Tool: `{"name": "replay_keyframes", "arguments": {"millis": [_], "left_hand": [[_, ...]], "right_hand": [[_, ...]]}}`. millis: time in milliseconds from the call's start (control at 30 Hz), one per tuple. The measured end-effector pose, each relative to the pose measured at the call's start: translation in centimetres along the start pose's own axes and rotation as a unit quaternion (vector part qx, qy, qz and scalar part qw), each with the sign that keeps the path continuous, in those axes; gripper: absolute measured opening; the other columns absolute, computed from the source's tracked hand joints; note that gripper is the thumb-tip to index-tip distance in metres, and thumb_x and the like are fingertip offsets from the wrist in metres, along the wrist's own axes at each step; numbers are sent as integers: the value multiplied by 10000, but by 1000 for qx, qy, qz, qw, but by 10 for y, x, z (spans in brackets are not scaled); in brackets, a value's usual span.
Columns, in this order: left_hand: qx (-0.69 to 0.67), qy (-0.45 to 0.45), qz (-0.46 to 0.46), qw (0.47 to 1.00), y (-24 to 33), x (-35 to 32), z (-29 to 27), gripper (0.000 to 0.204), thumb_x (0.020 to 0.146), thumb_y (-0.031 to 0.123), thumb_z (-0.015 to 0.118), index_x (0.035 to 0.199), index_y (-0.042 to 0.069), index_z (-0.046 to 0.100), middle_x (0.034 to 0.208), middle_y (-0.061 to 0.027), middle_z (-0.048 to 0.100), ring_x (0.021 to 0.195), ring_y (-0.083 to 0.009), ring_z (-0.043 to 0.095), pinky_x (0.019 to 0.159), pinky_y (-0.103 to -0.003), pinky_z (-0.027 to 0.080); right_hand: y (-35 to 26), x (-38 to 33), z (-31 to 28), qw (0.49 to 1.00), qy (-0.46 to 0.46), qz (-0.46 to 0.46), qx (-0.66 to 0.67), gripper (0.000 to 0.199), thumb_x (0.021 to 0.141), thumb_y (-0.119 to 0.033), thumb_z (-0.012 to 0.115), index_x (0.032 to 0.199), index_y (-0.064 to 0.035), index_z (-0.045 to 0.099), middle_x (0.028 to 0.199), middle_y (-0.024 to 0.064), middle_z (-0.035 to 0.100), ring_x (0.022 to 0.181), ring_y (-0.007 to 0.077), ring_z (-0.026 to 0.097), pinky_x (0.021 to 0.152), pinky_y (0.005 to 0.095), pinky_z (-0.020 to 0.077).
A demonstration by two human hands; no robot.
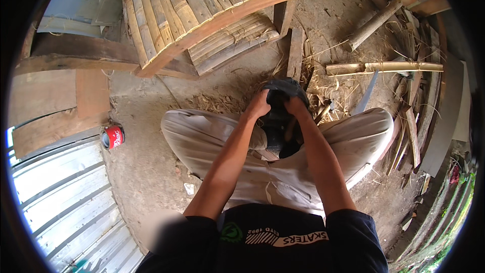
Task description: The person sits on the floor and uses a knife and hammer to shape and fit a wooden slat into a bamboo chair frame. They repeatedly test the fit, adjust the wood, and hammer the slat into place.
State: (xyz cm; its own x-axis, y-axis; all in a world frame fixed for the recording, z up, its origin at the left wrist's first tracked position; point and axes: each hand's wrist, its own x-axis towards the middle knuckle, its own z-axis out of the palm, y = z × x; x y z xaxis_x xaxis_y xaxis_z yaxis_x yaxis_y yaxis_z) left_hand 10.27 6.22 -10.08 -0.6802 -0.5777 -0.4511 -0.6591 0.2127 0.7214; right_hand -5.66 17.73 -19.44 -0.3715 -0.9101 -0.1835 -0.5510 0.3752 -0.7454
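Note:
I sit cross-legged on the dirt floor, with a soft black bag (285, 87) between my knees. My left hand (259, 103) is closed on the near left side of its rim. On the right side of the rim, my right hand (296, 106) grips the dark material too. Folds of the bag cover part of the fingers on both hands. Its inside is too dark to make out. Below the hands, more black material and a bit of wood show between my legs.
A slatted wooden seat (177, 2) stands ahead on the left. A red can (114, 136) rests on the floor to the left. On the right lie a split bamboo length (389, 66), a saw blade (366, 93), a round log (375, 24) and scrap boards. Shavings (343, 91) litter the ground ahead.

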Motion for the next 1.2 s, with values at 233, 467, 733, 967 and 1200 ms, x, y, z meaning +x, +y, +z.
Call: {"name": "replay_keyframes", "arguments": {"millis": [233,467,733,967,1200], "left_hand": [[10,29,19,999,-2,2,8,609,766,-2,564,1366,7,461,1282,-292,548,1219,-432,503,1016,-467,434],[-9,91,7,996,3,0,8,480,787,21,585,1262,-37,551,1207,-292,585,1119,-423,570,952,-473,474],[12,254,66,965,9,-3,-21,409,787,46,597,1178,-72,588,1136,-290,619,1070,-441,592,944,-467,482],[-38,311,9,950,-16,6,-63,519,752,10,632,1255,-60,527,1278,-285,522,1185,-448,517,1007,-459,447],[-2,332,48,942,-9,-3,-75,567,753,21,661,1301,-3,515,1327,-255,495,1213,-426,497,1039,-444,428]], "right_hand": [[0,7,-11,990,28,-88,111,435,866,-209,643,1272,-70,570,1310,217,570,1247,397,506,1050,417,402],[-24,0,-32,991,-58,99,67,522,883,-322,630,1328,-65,535,1332,229,555,1269,403,487,1047,414,409],[-77,24,-59,986,98,-133,25,444,879,-261,623,1259,-40,564,1208,261,612,1120,438,571,949,460,465],[-143,53,-58,999,-27,-11,40,238,852,-213,692,1002,-29,708,919,177,703,907,363,673,801,407,519],[-159,29,-72,974,61,-20,219,229,857,-186,718,964,15,698,805,120,709,731,188,679,700,306,521]]}}
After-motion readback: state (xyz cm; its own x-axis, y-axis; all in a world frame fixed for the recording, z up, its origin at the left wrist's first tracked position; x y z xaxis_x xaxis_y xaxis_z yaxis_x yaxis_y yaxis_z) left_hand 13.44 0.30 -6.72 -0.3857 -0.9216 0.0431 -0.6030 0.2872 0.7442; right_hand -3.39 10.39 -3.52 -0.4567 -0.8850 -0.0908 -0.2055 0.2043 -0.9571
